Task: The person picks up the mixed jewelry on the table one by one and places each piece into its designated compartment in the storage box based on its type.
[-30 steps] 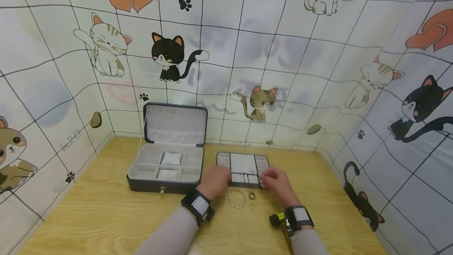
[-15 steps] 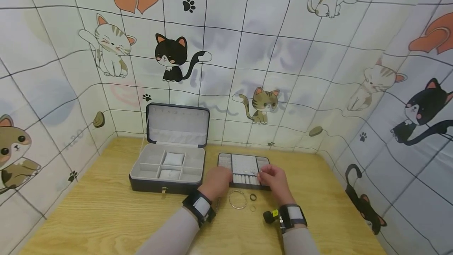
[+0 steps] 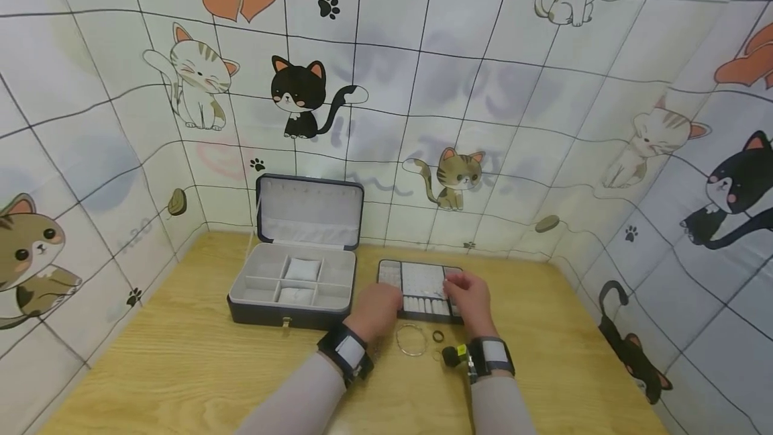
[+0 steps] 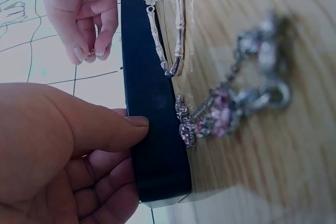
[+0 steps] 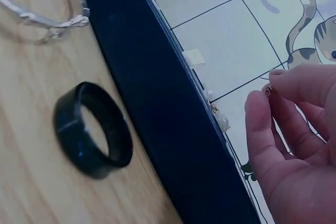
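My left hand (image 3: 374,307) grips the front left corner of a dark jewellery tray (image 3: 421,318), thumb on its front wall (image 4: 152,82) and fingers behind it. Above the tray's right part is my right hand (image 3: 471,297). Its thumb and forefinger pinch a small gold earring (image 5: 268,91), mostly hidden by the fingertips. A pearl-like piece (image 5: 222,119) shows at the tray's top edge. Before the tray lie a silver bracelet (image 4: 178,19) and a black ring (image 5: 71,140). Close to my left wrist lies a silver chain with pink stones (image 4: 221,111).
Left of the tray stands a dark jewellery box (image 3: 260,314), its lid (image 3: 311,213) raised. White cushions (image 3: 303,269) sit in two of its compartments. A cat-patterned cloth (image 3: 386,52) hangs around the back and sides of the wooden table (image 3: 181,361).
My right hand has moved up and inward over the tray's right part, still pinching the small piece. The left hand keeps its hold on the tray corner.
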{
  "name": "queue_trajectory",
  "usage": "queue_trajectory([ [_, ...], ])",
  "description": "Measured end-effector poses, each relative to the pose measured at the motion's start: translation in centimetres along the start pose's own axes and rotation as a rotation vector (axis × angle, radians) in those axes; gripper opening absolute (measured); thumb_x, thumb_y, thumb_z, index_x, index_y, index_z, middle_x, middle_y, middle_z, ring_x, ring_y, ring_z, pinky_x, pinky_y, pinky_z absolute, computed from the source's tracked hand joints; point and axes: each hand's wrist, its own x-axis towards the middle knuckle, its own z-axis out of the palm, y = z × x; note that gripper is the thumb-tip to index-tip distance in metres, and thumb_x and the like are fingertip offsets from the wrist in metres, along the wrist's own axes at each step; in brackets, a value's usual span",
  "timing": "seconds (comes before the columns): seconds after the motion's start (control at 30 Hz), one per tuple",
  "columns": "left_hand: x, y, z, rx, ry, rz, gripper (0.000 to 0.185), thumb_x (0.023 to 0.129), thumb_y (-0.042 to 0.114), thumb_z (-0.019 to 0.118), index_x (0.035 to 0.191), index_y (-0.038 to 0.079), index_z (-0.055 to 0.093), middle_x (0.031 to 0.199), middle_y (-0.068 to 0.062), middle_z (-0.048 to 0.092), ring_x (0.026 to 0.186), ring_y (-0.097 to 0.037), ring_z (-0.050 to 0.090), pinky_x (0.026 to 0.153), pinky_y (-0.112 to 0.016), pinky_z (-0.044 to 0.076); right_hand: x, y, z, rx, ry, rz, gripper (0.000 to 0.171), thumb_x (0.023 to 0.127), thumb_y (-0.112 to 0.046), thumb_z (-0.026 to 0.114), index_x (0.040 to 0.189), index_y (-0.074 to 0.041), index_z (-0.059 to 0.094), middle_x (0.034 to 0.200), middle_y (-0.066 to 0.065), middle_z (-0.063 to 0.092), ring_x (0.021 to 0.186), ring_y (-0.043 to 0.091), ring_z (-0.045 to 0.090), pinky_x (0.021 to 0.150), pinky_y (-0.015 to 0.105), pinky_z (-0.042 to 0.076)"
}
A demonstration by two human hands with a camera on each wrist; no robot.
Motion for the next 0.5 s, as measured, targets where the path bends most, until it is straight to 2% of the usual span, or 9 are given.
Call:
queue_trajectory([
  [0.1,0.1,0.0,0.1,0.004,-0.004,0.003,0.017,0.086,0.009,0.077,0.073,0.019,0.073,0.069,0.005,0.063,0.062,-0.013,0.050,0.054,-0.030,0.039,0.4,0.0,0.1,-0.047,0.018,-0.016,0.022,0.095,-0.017,0.076,0.114,-0.006,0.077,0.110,0.011,0.075,0.096,0.021,0.067,0.080,0.028,0.053],
  [0.27,0.0,0.0,0.2,0.021,0.006,-0.015,0.019,0.085,0.009,0.077,0.071,0.019,0.072,0.069,0.005,0.063,0.061,-0.014,0.050,0.054,-0.032,0.040,0.9,0.1,0.5,-0.120,-0.007,-0.079,0.020,0.095,-0.019,0.078,0.111,-0.008,0.079,0.108,0.013,0.077,0.098,0.024,0.067,0.081,0.031,0.052],
  [0.5,0.2,-0.1,0.5,0.027,0.014,0.002,0.016,0.087,0.010,0.076,0.074,0.019,0.075,0.067,0.005,0.062,0.061,-0.013,0.050,0.053,-0.030,0.040,1.3,0.5,0.7,-0.285,-0.005,-0.140,0.010,0.093,-0.019,0.080,0.102,-0.013,0.079,0.101,0.007,0.077,0.095,0.023,0.067,0.084,0.036,0.051],
])
